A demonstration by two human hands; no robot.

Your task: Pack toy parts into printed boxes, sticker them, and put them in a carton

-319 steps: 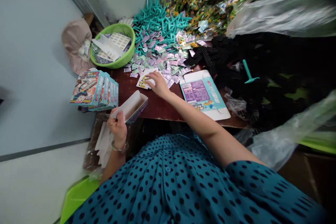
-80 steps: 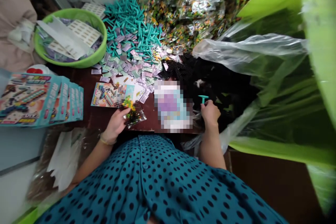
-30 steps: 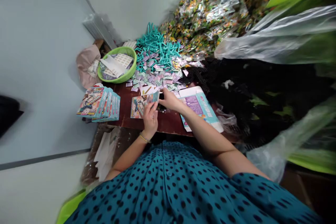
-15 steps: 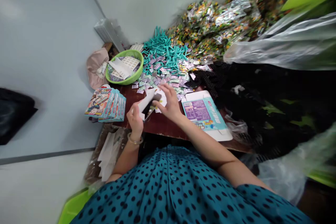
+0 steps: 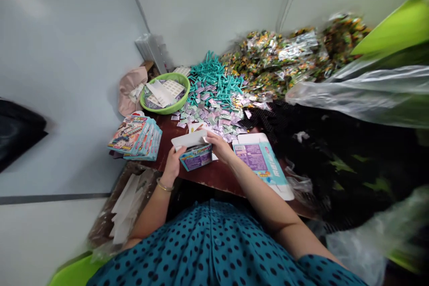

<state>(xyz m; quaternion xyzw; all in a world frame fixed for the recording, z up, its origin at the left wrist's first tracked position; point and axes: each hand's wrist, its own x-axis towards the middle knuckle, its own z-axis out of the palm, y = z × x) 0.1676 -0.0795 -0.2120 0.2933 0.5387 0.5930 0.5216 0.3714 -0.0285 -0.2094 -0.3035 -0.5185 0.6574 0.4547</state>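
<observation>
Between my hands is a small purple and blue cardboard box (image 5: 197, 159), its white flap raised along the top. My left hand (image 5: 173, 161) grips the left end, with the thumb near the flap. My right hand (image 5: 218, 146) holds the right end, fingers at the flap's corner. What lies inside the box is mostly hidden. Just behind it, a white printed piece (image 5: 197, 127) lies on the table. To the right rests a flattened box (image 5: 256, 161) with its purple panel up. Several finished-looking boxes (image 5: 136, 136) lean in an overlapping stack on the left.
A green basket (image 5: 187, 94) holds printed sheets and packets. Behind the hands spread small sachets (image 5: 214, 114), turquoise sticks (image 5: 212, 76) and bagged colourful pieces (image 5: 268, 60). Black mesh material (image 5: 311, 143) and clear plastic (image 5: 362, 91) cover the right. A tray of white papers (image 5: 125, 205) sits low left.
The box has turned so its purple printed side faces me. My right hand, apart from the flap before, now grips the right end. The view has shifted slightly upward.
</observation>
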